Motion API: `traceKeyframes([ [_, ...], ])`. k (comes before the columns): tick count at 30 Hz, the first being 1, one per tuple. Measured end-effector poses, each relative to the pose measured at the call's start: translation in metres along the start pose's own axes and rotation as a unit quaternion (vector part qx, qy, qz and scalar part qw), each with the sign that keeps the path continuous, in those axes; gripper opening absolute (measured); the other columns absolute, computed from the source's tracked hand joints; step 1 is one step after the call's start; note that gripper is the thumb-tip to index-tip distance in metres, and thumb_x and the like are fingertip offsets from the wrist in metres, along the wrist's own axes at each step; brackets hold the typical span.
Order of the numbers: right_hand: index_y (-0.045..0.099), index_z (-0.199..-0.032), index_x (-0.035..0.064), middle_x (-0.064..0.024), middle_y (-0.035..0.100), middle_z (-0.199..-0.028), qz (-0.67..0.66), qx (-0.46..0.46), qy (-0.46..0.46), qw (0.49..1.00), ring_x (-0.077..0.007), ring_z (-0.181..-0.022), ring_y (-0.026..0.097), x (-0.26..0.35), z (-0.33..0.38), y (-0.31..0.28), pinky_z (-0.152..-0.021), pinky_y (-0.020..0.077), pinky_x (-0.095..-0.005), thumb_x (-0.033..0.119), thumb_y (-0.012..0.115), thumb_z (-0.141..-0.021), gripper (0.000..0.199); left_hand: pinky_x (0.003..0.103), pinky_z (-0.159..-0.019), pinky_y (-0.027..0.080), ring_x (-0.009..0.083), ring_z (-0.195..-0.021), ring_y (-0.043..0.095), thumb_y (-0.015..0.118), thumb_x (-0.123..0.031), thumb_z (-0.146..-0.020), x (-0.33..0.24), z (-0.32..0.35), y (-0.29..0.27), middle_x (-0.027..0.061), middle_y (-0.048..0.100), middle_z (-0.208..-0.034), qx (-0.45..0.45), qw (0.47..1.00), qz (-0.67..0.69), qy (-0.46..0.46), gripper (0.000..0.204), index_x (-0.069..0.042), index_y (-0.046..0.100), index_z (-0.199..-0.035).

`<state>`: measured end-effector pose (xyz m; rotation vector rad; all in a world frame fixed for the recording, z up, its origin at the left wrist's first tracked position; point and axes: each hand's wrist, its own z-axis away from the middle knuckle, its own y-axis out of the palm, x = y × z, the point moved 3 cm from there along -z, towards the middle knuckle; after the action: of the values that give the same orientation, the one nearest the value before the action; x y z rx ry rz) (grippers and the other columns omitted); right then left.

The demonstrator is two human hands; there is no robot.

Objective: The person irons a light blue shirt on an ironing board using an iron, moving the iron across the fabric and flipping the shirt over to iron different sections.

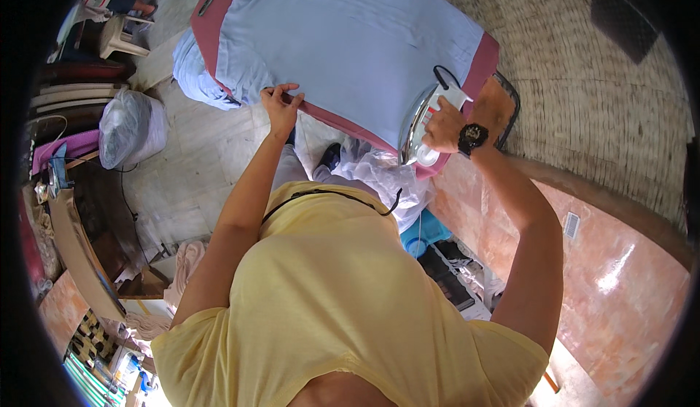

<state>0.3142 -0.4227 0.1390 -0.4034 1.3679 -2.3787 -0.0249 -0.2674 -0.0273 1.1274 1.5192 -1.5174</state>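
Observation:
A light blue shirt [335,42] lies spread over an ironing board with a maroon cover [487,59]. My right hand [445,126], with a black watch at the wrist, is closed round the handle of a silver and white iron [414,121]. The iron is at the board's near right end, by the shirt's edge. My left hand [281,107] rests at the board's near edge, touching the shirt there with its fingers apart. Part of the blue cloth [195,72] hangs over the left side of the board.
A dark pen-like object [209,1] lies on the board's far left corner. Clear plastic bags [386,185] and a blue jug [426,232] are below the board. A stone ledge wall [583,261] runs along the right. A bagged bundle [131,128] and a stool [124,37] stand left.

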Motion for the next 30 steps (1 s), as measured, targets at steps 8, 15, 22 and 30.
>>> traceKeyframes([
  [8, 0.066, -0.056, 0.009, -0.0118, 0.066, -0.063, -0.038, -0.091, 0.072, 0.992, -0.0282, -0.061, 0.058, -0.028, 0.007, 0.011, -0.078, 0.0381, -0.0413, 0.029, 0.051, -0.079, 0.034, 0.032, -0.086, 0.039, 0.0222, -0.096, 0.044, 0.081, -0.012, -0.071, 0.008, 0.0, 0.003, 0.0093, 0.041, -0.101, 0.006, 1.0, 0.016, 0.001, 0.026, -0.013, 0.072, -0.096],
  [15, 0.071, -0.084, 0.0061, -0.0173, 0.07, -0.083, -0.142, -0.1, 0.149, 0.973, -0.036, -0.086, 0.066, -0.032, -0.01, -0.001, -0.078, 0.0508, -0.0462, 0.045, 0.05, -0.09, 0.045, 0.036, -0.089, 0.038, 0.0267, -0.101, 0.042, 0.081, -0.013, -0.07, 0.0, 0.002, 0.001, 0.0105, 0.045, -0.101, -0.018, 1.0, -0.02, 0.012, 0.027, -0.013, 0.072, -0.095],
  [22, 0.071, -0.104, 0.0065, -0.0223, 0.069, -0.097, -0.34, -0.071, 0.183, 0.92, -0.0406, -0.093, 0.064, 0.048, -0.07, -0.037, -0.083, 0.0495, -0.0454, 0.056, 0.056, -0.09, 0.053, 0.033, -0.078, 0.046, 0.02, -0.087, 0.053, 0.078, -0.009, -0.074, -0.003, 0.003, 0.003, 0.0071, 0.054, -0.093, -0.075, 0.993, 0.033, -0.081, 0.027, -0.008, 0.07, -0.099],
  [30, 0.071, -0.098, -0.0014, -0.0248, 0.068, -0.086, -0.372, -0.116, 0.105, 0.915, -0.0416, -0.084, 0.066, 0.045, -0.055, -0.019, -0.077, 0.0516, -0.0462, 0.059, 0.056, -0.087, 0.063, 0.021, -0.063, 0.043, 0.0094, -0.069, 0.053, 0.069, 0.003, -0.084, 0.007, -0.015, -0.005, 0.0027, 0.06, -0.087, -0.162, 0.809, 0.488, -0.285, 0.033, 0.002, 0.061, -0.117],
])
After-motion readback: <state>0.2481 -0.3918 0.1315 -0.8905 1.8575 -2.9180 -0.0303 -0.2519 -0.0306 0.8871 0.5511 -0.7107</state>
